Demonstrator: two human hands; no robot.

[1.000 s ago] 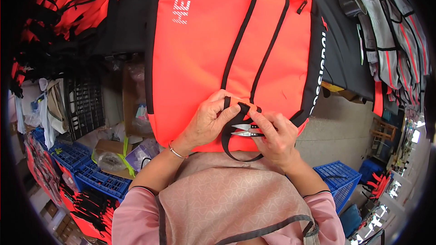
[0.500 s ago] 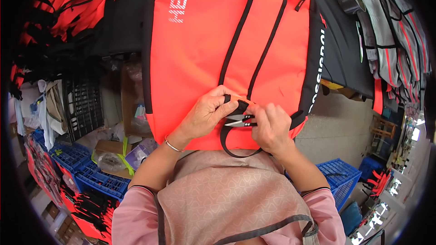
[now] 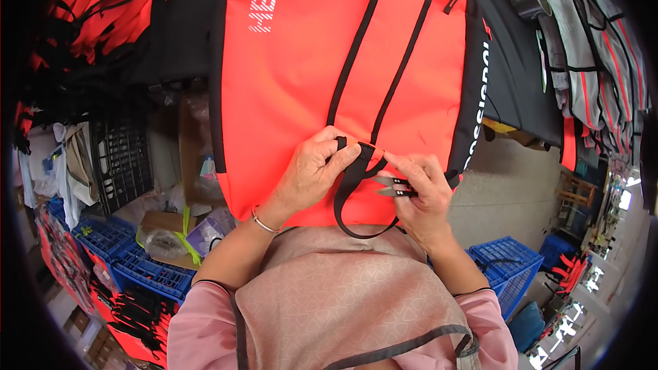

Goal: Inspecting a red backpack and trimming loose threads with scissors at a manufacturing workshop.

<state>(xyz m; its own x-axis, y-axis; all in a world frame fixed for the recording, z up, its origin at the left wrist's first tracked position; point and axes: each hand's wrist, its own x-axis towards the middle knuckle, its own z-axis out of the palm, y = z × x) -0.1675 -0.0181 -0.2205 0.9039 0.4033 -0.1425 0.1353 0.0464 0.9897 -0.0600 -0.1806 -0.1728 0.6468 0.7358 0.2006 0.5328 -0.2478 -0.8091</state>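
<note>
A bright red-orange bag (image 3: 288,89) with black edging lies in front of me. A wide padded shoulder strap (image 3: 384,48) with two black borders runs down it. My left hand (image 3: 317,168) is closed, thumb and fingers pinching the strap's lower end where a black webbing strap (image 3: 349,188) joins it. The webbing hangs in a loop toward my apron. My right hand (image 3: 423,192) holds small thread snips (image 3: 396,188) in its palm, their blades pointing left. Its forefinger and thumb tip are at the strap end's right corner; whether they pinch a thread I cannot make out.
Blue plastic crates (image 3: 504,264) stand low on the right, with more blue crates (image 3: 154,270) low on the left. A cardboard box (image 3: 168,240) holds clear plastic. Grey bag pieces (image 3: 582,48) and a dark cup (image 3: 531,1) lie at the far right.
My right hand has shifted slightly right with the snips, drawing their blades away from the webbing. Its forefinger now reaches toward the strap end. The bag has moved slightly left.
</note>
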